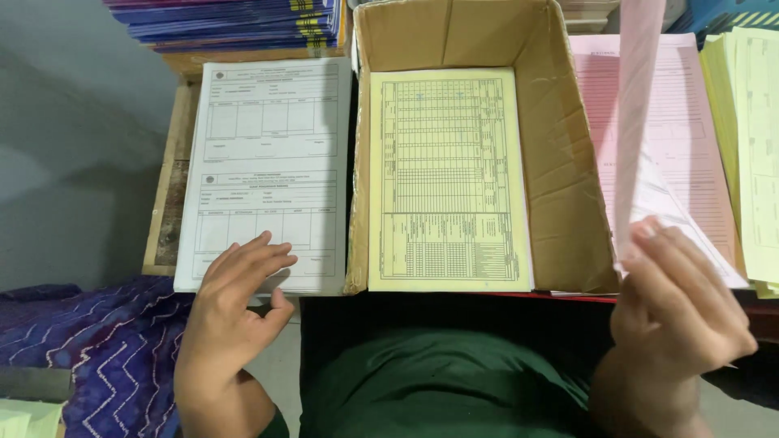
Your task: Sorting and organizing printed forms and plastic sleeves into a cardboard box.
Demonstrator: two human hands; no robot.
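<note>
My left hand (235, 304) rests with fingers spread on the near edge of a stack of white printed forms (268, 154) at the left. My right hand (677, 304) grips a pink sheet (633, 105) together with a white sheet (677, 215), lifting them upright off a pink stack (690, 105) at the right. Between the two stacks stands an open cardboard box (560, 162) holding a pile of yellow forms with printed tables (446, 178).
A stack of yellow-green sheets (751, 122) lies at the far right. Blue and purple booklets (235, 20) are piled at the back left on a wooden ledge (166, 195). Patterned blue cloth (105, 349) covers the near left; grey floor (73, 146) lies beyond.
</note>
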